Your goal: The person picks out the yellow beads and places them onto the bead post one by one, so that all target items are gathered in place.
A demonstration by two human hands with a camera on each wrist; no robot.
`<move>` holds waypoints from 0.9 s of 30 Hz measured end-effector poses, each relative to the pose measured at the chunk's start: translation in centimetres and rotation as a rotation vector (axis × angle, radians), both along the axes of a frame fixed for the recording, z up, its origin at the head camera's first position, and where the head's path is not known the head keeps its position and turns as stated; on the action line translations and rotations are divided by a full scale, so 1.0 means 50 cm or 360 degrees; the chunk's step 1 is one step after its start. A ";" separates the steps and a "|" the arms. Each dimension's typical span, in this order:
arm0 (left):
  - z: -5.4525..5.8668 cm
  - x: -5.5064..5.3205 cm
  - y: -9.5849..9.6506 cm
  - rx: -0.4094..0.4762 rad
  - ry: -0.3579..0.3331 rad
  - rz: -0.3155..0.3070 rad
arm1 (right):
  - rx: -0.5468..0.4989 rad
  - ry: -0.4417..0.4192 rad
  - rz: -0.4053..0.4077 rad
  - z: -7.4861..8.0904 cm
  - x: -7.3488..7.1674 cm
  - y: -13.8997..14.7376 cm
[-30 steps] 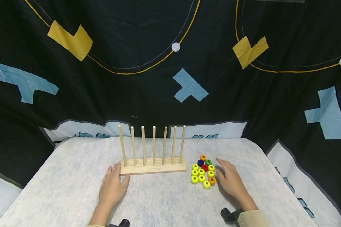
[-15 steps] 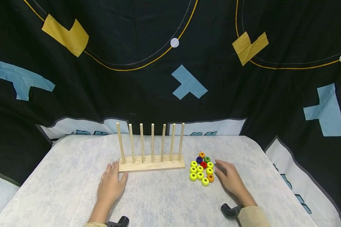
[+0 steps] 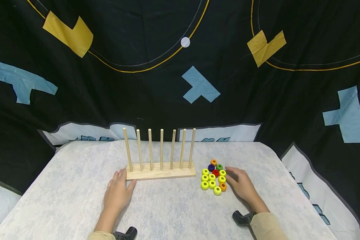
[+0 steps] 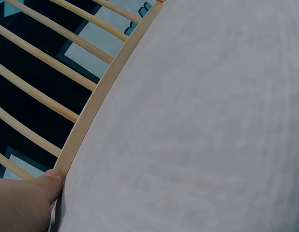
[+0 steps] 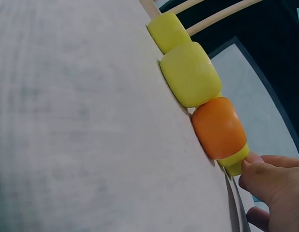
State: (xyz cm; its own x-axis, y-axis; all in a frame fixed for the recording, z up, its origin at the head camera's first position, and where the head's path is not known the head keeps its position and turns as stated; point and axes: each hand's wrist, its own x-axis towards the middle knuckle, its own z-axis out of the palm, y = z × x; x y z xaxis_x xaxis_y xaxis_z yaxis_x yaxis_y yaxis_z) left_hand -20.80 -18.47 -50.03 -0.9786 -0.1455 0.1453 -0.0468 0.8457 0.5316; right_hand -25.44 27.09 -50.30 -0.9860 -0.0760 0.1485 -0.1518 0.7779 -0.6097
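Observation:
In the head view a wooden rack [image 3: 161, 172] with several upright pegs stands on the table. My left hand [image 3: 116, 193] lies at its left end, fingers extended along that end. The thumb [image 4: 52, 177] touches the front corner of the base in the left wrist view. To the rack's right sits a cluster of beads: several yellow ones [image 3: 204, 185], two orange, a dark blue [image 3: 211, 167], a green [image 3: 219, 167] and a red bead [image 3: 215, 173]. My right hand [image 3: 244, 185] is beside them, fingers loosely extended, its thumb tip right at a yellow bead [image 5: 232, 166] behind an orange bead [image 5: 219, 128].
A pale mottled cloth covers the table [image 3: 168, 210]. Behind it hangs a black curtain [image 3: 156, 96] with yellow and blue patches. A dark wrist device [image 3: 243, 218] sits on the right wrist, and another [image 3: 126, 233] on the left.
The head view has tilted, so the table sits higher in it. My right hand has edged left, closer to the beads. The left hand, rack and beads keep their places.

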 end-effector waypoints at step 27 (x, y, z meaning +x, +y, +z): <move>-0.006 -0.009 -0.001 0.0047 0.0038 0.0061 | -0.0015 0.0001 0.0014 -0.011 -0.020 -0.001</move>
State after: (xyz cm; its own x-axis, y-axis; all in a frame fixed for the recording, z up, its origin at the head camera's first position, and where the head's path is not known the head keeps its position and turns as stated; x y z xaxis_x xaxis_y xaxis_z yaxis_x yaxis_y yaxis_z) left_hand -21.23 -18.54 -50.35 -0.9686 -0.1871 0.1637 -0.0656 0.8275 0.5577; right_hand -26.42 27.04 -50.82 -0.9852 -0.0833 0.1497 -0.1590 0.7707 -0.6171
